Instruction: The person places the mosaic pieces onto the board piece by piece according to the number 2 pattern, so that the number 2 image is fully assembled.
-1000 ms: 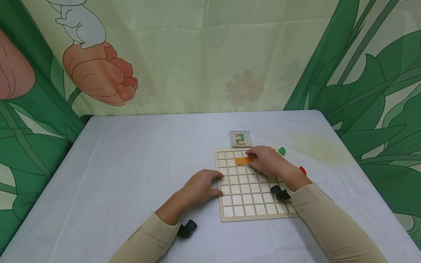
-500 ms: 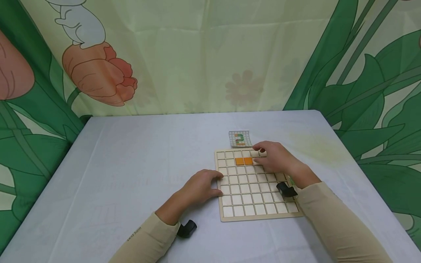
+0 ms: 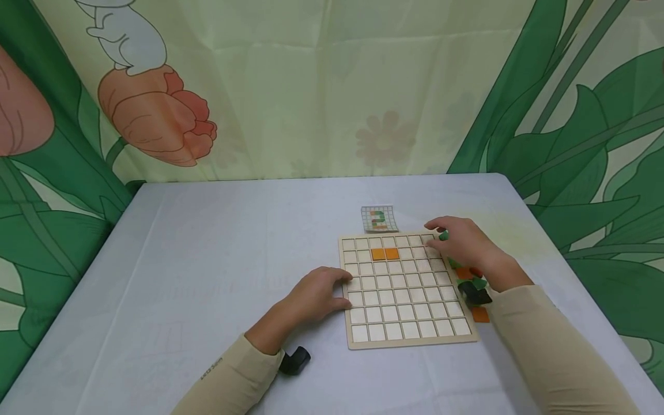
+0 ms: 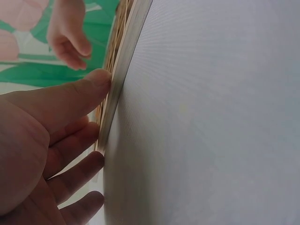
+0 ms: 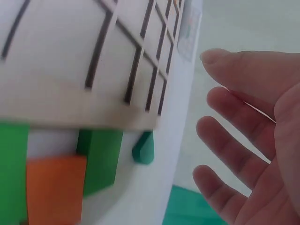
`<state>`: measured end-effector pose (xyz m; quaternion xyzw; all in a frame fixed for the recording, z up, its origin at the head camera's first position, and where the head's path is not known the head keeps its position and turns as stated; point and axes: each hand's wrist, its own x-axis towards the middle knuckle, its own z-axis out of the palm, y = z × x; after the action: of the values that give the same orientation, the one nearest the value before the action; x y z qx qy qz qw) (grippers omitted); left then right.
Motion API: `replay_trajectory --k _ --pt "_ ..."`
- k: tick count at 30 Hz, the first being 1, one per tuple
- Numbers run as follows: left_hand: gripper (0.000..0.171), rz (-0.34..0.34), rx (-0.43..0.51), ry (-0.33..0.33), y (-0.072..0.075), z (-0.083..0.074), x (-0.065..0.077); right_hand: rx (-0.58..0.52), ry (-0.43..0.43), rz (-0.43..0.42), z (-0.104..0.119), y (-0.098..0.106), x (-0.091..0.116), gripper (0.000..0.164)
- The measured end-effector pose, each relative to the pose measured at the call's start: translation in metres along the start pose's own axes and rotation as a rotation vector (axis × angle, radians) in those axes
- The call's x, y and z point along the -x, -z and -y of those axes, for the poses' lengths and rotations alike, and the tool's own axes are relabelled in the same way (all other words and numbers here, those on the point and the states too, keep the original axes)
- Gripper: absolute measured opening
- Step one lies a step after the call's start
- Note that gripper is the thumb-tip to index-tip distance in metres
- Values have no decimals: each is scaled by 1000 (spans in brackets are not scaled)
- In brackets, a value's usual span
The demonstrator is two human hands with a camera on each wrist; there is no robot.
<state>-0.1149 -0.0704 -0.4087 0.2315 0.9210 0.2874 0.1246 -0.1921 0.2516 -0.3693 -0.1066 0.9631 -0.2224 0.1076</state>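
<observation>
A wooden grid board point(image 3: 410, 342) lies on the white-covered table. Two orange square tiles point(image 3: 385, 254) sit side by side in cells of its second row from the back. My left hand point(image 3: 316, 294) rests at the board's left edge, thumb and fingertips touching the rim; the left wrist view shows the thumb point(image 4: 89, 91) against it. Above the far right corner hovers my right hand point(image 3: 464, 242), holding nothing, fingers loosely bent and apart from the thumb. Under and beside it lie green pieces point(image 3: 479, 283) and an orange piece point(image 3: 480, 314), some partly hidden by the hand and wrist camera.
A small card point(image 3: 378, 219) printed with a coloured grid pattern lies just behind the board. In the right wrist view, an orange block point(image 5: 56, 187) and a green block point(image 5: 104, 159) line the board's edge. A patterned curtain point(image 3: 290, 92) hangs behind the table.
My right hand has moved right, away from the two orange tiles to the board's far right corner, uncovering the right-hand cells and several loose pieces. My left hand has stayed put.
</observation>
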Motion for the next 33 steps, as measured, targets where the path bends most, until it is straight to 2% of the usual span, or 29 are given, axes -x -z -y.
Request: replay_trajectory --k 10,15,23,33 --pt "48 -3 3 -2 1 -1 0 -36 -100 20 -24 4 2 47" --pt "47 0 3 -6 0 -1 -1 -35 -119 20 -31 4 0 48" --pt "47 4 -5 5 1 -2 0 -19 -133 13 -41 1 -6 48" --pt "47 5 -9 4 0 -2 -1 21 -106 26 -44 -2 -11 46"
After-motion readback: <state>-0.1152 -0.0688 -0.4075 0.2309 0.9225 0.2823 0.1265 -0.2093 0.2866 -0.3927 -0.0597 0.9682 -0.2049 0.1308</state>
